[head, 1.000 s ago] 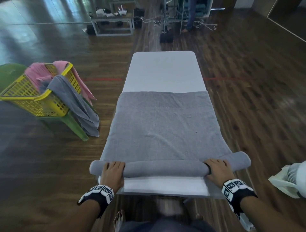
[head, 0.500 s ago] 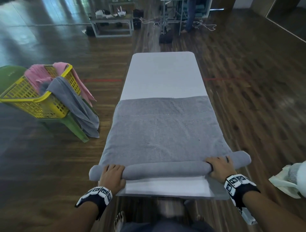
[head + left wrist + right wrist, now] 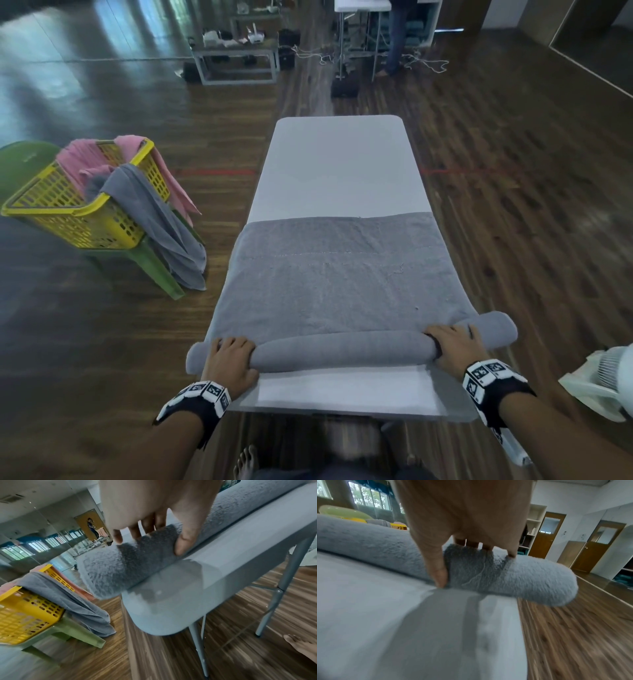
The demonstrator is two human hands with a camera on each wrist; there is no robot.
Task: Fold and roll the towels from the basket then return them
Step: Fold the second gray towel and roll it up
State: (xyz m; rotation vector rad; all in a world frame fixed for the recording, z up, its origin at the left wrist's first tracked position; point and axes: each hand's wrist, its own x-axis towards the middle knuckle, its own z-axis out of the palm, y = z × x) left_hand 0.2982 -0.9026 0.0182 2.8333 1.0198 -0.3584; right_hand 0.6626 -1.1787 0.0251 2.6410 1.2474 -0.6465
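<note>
A grey towel lies flat along the white table. Its near end is wound into a thick roll across the table's width, and both roll ends stick out past the table's sides. My left hand grips the roll near its left end, fingers over the top and thumb on the near side. My right hand grips it the same way near the right end, thumb against the table top. A yellow basket at the left holds a pink towel and a hanging grey towel.
The basket sits on a green plastic stool on the wooden floor. A white fan stands close by my right forearm. A low bench with small items and another person's legs are far behind the table. My bare foot shows under the table's near edge.
The roll has grown thicker and the flat part shorter, its far edge drawn a little toward me. Both hands have stayed on the roll's ends.
</note>
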